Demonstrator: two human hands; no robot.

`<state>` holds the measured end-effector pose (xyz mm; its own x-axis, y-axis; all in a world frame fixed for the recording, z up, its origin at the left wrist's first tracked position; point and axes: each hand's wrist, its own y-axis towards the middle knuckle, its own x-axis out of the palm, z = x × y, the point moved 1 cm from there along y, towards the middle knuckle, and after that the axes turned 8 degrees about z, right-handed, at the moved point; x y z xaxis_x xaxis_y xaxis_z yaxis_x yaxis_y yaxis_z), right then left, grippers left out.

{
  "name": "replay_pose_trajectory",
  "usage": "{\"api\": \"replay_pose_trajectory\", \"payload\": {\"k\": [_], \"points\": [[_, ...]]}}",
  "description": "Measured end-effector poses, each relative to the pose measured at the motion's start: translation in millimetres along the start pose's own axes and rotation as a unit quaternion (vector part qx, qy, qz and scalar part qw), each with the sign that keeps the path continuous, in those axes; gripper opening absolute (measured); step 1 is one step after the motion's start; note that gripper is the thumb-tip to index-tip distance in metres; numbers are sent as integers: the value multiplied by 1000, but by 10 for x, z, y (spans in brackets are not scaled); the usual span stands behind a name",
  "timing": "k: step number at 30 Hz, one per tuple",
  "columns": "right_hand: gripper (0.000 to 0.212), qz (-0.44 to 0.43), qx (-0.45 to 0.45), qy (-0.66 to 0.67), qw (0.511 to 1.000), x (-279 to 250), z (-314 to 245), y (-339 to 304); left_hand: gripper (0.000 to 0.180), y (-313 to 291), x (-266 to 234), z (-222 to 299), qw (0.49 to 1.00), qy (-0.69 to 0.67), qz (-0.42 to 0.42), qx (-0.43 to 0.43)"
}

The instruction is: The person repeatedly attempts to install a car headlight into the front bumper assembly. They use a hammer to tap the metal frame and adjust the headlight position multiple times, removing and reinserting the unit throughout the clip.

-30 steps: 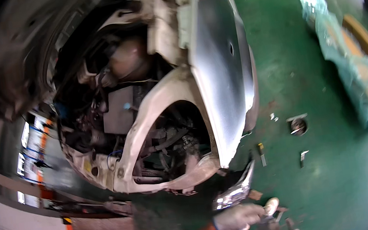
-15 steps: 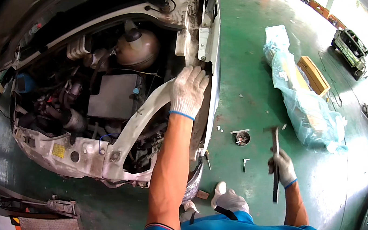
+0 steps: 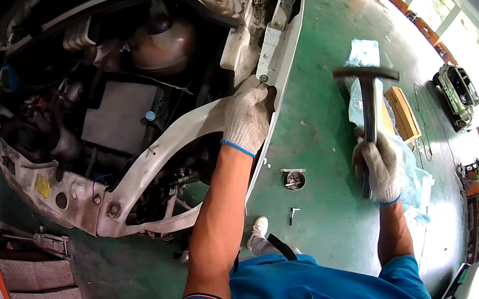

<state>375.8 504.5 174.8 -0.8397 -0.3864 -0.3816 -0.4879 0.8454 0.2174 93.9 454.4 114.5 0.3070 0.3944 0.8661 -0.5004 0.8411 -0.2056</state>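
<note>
My left hand (image 3: 246,117), in a white knit glove with a blue cuff, rests on the white car body panel (image 3: 184,125) beside the engine bay. Its fingers curl down over the panel near the fender edge, and their tips are hidden. Off to the right, my right hand (image 3: 382,169), gloved the same way, is closed around the handle of a hammer (image 3: 368,85). The hammer stands head-up in the air, clear of the car.
Left of my arm is the open engine bay with a dark box (image 3: 122,118) and a round tank (image 3: 164,47). On the green floor are a bowl of small parts (image 3: 294,180), a small tool (image 3: 293,215), a plastic-wrapped bundle (image 3: 361,56) and a cardboard box (image 3: 403,114).
My right hand has raised the hammer up and forward, nearer the car. My left hand's fingers, flat before, are now curled on the panel. The view has shifted.
</note>
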Motion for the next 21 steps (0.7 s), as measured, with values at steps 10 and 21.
{"api": "replay_pose_trajectory", "payload": {"k": [10,21], "points": [[46,29,-92,-16,995,381,-375,384,33,53,-113,-5,996,-16,-82,27],[34,20,19,-95,995,611,-631,243,29,36,-46,-24,997,-55,-56,16]]}}
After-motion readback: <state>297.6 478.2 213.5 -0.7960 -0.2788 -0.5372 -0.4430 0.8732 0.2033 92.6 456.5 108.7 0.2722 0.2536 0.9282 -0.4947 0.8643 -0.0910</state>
